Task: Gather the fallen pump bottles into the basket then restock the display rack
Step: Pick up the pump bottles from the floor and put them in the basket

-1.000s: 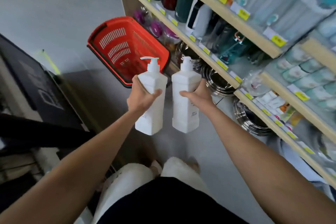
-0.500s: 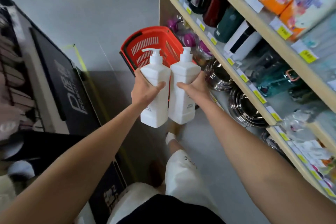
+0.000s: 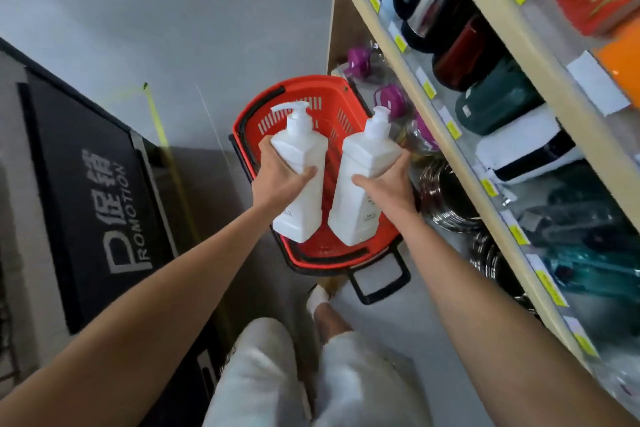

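Over one red basket (image 3: 304, 255), two white pump bottles.
Left hand (image 3: 277, 184) grips the left bottle (image 3: 300, 184); right hand (image 3: 389, 185) grips the right bottle (image 3: 360, 184), fingers wrapped round.

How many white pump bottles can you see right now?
2. The left bottle is gripped by the left hand, the right bottle by the right hand, both over the red basket. They hide part of its floor, so more could lie there.

Pale trousers (image 3: 263, 374), perhaps a white sock (image 3: 317, 298).
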`<state>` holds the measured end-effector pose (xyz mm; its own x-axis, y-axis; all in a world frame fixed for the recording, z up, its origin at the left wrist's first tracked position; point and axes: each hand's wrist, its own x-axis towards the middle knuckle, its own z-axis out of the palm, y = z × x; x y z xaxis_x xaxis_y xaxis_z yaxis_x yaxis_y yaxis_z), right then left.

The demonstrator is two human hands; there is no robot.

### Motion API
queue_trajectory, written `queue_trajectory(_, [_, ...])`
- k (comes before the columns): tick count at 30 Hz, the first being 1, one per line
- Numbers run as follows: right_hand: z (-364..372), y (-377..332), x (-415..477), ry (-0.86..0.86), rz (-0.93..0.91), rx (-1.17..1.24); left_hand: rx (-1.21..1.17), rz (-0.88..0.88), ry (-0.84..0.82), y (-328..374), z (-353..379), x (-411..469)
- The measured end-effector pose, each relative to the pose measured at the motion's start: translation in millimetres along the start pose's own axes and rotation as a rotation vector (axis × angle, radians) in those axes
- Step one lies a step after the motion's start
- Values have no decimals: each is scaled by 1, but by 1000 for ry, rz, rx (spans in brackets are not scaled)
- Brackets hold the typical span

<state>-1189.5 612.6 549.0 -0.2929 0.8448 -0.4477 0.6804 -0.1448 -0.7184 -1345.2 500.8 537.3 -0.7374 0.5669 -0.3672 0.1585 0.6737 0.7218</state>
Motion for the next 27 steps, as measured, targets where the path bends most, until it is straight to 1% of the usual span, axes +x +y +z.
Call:
queue_trajectory(4, [23, -3, 79, -27, -9, -42, 9, -48, 50, -5, 26, 76])
queue_trajectory(7, [51, 13, 136, -44, 8, -86, 22, -98, 44, -23, 57, 129])
queue_trajectory(10, [88, 35, 190, -60, 27, -106, 28, -133, 37, -53, 90, 180])
queue_trajectory(13, [136, 58, 240, -78, 20, -60, 13, -145, 41, -92, 123, 232])
queue_trajectory(15, [168, 73, 275, -57, 20, -38, -5, -159, 47, -116, 146, 270])
queue_trajectory(17, [199, 89, 306, -15, 4, -73, -38, -184, 68, -139, 169, 300])
queue_trajectory(19, [223, 107, 333, 17, 3, -107, -101, -209, 111, -163, 190, 326])
queue_trajectory(23, [264, 142, 367, 46, 58, -206, -185, -259, 219, -206, 226, 364])
queue_trajectory(27, [294, 166, 384, 83, 84, -280, -244, -288, 261, -241, 255, 388])
